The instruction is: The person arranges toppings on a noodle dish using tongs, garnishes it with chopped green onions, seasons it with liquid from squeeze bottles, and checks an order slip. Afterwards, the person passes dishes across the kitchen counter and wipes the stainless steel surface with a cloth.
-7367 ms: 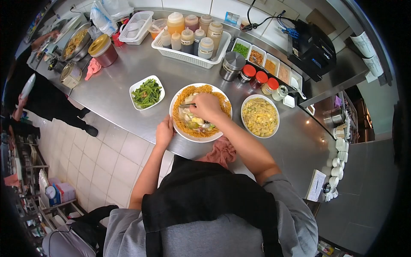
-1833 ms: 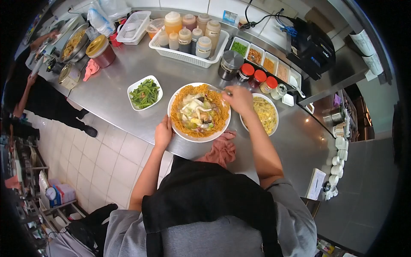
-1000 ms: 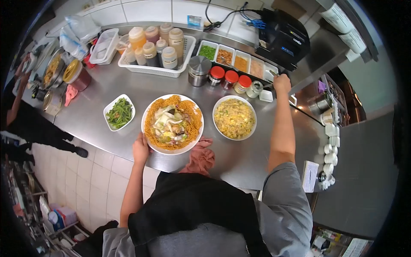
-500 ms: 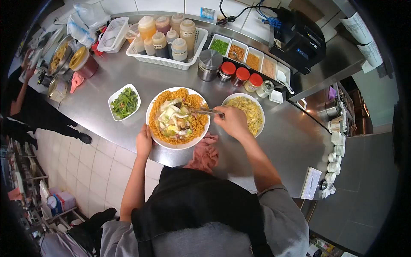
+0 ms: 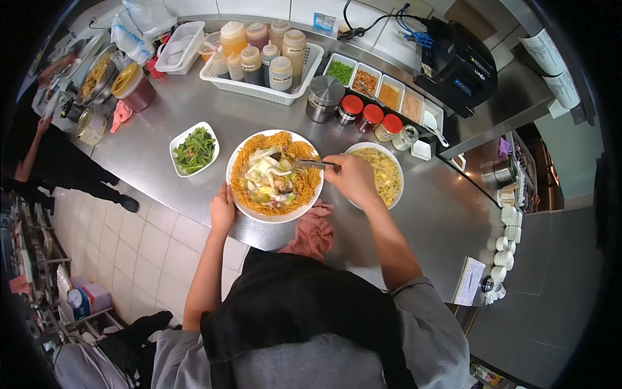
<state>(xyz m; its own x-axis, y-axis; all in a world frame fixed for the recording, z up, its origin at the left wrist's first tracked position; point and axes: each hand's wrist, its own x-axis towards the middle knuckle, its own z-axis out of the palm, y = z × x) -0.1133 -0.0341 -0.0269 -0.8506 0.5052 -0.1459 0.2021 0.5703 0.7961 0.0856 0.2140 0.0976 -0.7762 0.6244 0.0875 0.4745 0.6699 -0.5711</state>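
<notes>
A white plate (image 5: 316, 194) holds a ring of crisp orange-brown noodles (image 5: 249, 198) around a pale topping (image 5: 269, 172) of vegetables and other pieces in sauce. My left hand (image 5: 222, 209) grips the plate's rim at its lower left, fingers partly hidden. From the right, my right hand (image 5: 353, 178) is closed on metal tongs (image 5: 314, 164), whose tips reach into the topping. Just beyond that hand sits a round white dish of yellow fried rice (image 5: 385, 170), partly covered by it. Left of the plate is a square white dish of green vegetables (image 5: 194, 150).
A pink cloth (image 5: 312, 233) lies at the counter's near edge. Behind stand a white basket of sauce bottles (image 5: 285, 97), red-lidded jars (image 5: 370, 117) and topping trays (image 5: 366, 81). A black printer (image 5: 457, 65) overhangs the back right. Another person (image 5: 55, 152) stands at left.
The view has shifted slightly, so the counter items appear a little further right. The tongs stay in the topping, and my left hand remains at the plate's rim.
</notes>
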